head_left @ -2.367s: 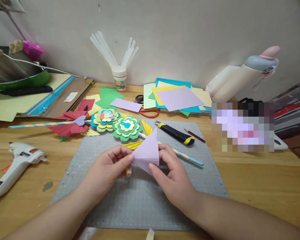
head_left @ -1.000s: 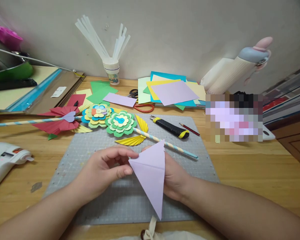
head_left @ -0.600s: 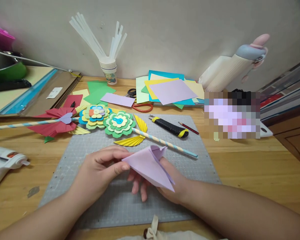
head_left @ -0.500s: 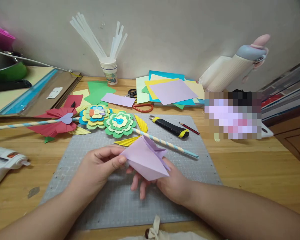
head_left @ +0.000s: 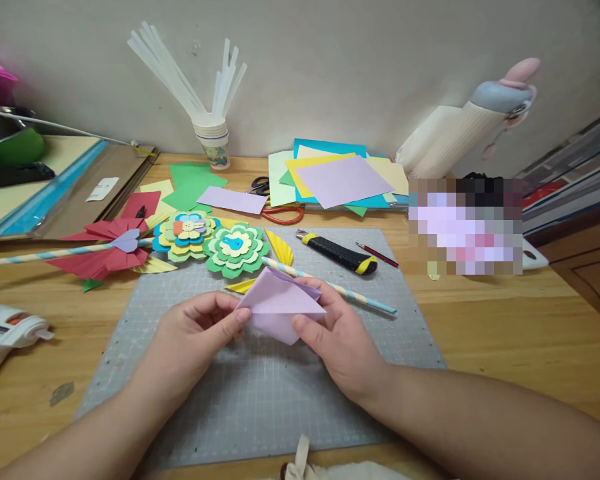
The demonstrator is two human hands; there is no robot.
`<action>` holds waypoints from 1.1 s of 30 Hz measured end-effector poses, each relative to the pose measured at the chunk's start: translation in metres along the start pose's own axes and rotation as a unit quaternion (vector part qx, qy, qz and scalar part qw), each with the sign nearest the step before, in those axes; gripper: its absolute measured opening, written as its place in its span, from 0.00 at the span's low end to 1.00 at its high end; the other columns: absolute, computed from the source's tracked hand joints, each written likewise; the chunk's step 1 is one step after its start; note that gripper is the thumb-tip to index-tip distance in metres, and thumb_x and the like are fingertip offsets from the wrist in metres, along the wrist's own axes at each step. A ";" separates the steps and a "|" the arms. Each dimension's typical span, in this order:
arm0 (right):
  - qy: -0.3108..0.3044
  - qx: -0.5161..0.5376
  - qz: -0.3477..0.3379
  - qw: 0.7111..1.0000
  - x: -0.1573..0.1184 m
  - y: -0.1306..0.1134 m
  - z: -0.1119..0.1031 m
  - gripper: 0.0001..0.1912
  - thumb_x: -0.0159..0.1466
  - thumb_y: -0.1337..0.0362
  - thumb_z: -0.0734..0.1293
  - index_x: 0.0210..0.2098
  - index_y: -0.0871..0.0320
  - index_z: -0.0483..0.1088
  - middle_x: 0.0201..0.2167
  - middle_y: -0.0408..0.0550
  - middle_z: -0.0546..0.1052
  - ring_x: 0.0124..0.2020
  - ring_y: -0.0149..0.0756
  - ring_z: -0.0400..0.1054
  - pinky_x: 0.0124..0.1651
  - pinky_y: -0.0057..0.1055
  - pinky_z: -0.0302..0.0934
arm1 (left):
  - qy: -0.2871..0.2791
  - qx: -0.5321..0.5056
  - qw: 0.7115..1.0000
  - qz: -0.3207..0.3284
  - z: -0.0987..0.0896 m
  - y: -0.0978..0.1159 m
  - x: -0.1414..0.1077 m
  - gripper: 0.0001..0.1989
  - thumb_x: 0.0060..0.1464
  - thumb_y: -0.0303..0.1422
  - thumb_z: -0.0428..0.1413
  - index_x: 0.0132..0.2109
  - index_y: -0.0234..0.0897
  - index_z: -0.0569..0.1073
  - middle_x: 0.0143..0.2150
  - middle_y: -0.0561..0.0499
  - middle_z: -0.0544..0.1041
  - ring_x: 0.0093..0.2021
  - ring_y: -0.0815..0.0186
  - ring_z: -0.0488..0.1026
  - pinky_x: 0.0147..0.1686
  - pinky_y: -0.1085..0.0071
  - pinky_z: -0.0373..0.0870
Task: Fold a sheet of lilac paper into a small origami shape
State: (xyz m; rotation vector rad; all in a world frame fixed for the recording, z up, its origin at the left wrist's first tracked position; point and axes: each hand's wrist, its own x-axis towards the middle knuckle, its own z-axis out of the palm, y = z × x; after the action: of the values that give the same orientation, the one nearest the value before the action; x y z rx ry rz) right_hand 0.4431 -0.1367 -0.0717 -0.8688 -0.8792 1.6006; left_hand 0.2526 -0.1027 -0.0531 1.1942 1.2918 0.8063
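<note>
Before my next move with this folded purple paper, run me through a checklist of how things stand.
1. Left hand pinching the folded purple paper: ok, at its left end.
2. Right hand gripping it: ok, at the right end.
3. Layers lying flat: not ok, they gape on the far side.
4. Glue gun off the mat: ok, on the table to the left.
5. Knife closed: cannot tell, too small at the front to judge.

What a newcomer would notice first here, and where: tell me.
Probably the folded lilac paper, held by the left hand and right hand above the gray cutting mat. Beyond it to the left, a green layered flower lies beside a multicolored flower. At the back, white sticks fan out of a paper cup.
</note>
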 end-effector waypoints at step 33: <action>-0.022 -0.160 0.101 0.982 0.001 -0.007 -0.002 0.17 0.57 0.50 0.71 0.32 0.57 0.71 0.25 0.42 0.71 0.26 0.31 0.63 0.29 0.28 0.58 | -0.019 -0.003 1.000 0.021 0.002 0.009 -0.005 0.14 0.44 0.43 0.64 0.25 0.37 0.73 0.26 0.53 0.72 0.27 0.69 0.67 0.27 0.76 0.66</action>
State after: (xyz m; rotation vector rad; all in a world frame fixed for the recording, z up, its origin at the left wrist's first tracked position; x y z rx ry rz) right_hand 0.4472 -0.1343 -0.0667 -1.1828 -1.1298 1.6827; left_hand 0.2550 -0.1051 -0.0438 1.2294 1.2359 0.8137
